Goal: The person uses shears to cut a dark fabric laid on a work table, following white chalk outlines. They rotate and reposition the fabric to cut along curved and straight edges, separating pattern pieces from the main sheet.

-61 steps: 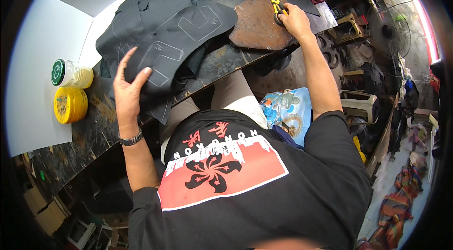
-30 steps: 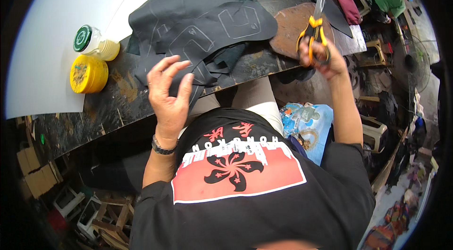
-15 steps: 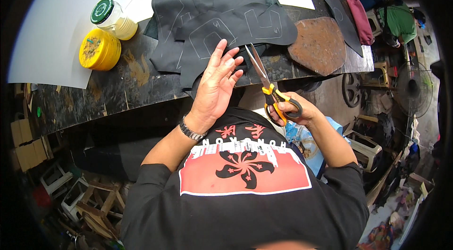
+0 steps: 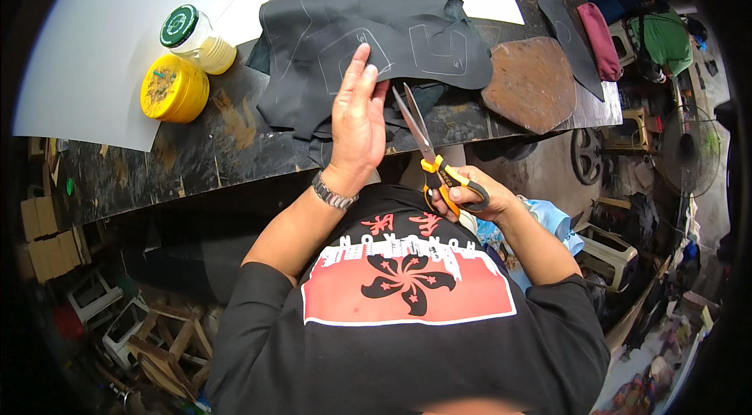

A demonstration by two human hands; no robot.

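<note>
Black leather sheets (image 4: 435,11) lie spread on the dark worktable, marked with pale drawn outlines. My left hand (image 4: 359,121), with a metal watch on its wrist, is stretched out over their near edge. Its fingers point away from me and hold nothing; whether they touch the leather I cannot tell. Held in my right hand (image 4: 476,194) is a pair of scissors (image 4: 415,125) with yellow and black handles. Their blades stand slightly apart and point at the leather's near edge, with no leather visible between them.
On the table's left are a yellow tub (image 4: 176,90) and a glass jar (image 4: 205,45) with a green lid, beside white sheets (image 4: 86,47). A brown board (image 4: 533,86) and a maroon pouch (image 4: 598,40) lie at the right. Beyond stands a fan (image 4: 689,147); another person (image 4: 662,37) is at upper right.
My left hand has turned, its fingers now closer together and straighter over the leather. The scissors in my right hand have shifted slightly left and nearer to me.
</note>
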